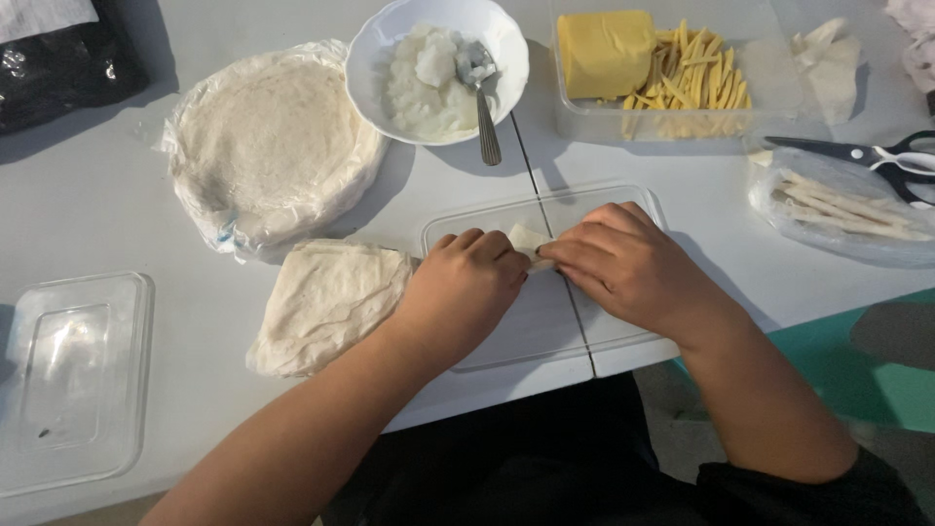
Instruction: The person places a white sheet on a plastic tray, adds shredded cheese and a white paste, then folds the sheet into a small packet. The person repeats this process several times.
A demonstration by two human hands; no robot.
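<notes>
- Wrapper piece (pixel 527 237), pale and thin, lies on a clear plastic lid (pixel 623 209) that serves as a work board; only a small folded corner shows between the two hands.
- Left hand (pixel 466 282) curls its fingers down onto the wrapper, pressing it flat, probably to keep the fold from springing open.
- Right hand (pixel 623 268) pinches the wrapper's edge with its fingertips, fingers bent and closed on it.
- Stack of cut wrappers (pixel 326 302) sits just beside the left hand, within easy reach.
- Round wrapper pack (pixel 268 146), white bowl (pixel 375 54) with spoon (pixel 482 93), and cheese tub (pixel 769 58) stand farther back.
- Scissors (pixel 877 156) and finished rolls (pixel 842 205) lie at the right.
</notes>
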